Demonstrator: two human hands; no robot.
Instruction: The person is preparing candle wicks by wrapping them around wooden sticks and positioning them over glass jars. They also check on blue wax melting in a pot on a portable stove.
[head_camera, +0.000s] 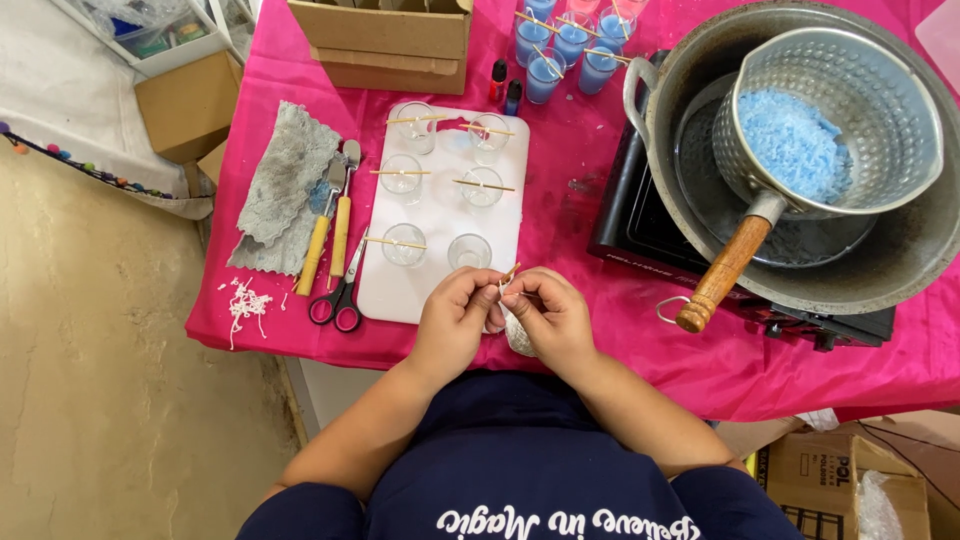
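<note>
Both hands, left hand (455, 305) and right hand (545, 310), pinch a thin wooden stick with white wick (508, 277) at the desk's six o'clock edge (grip narrow); a slip could topple the small clear glass (469, 250) at twelve o'clock.

Head view, straight down, close.

Glasses (443, 190) on tray (385, 290); scissors (340, 290) left; pot (850, 150) right.
</note>
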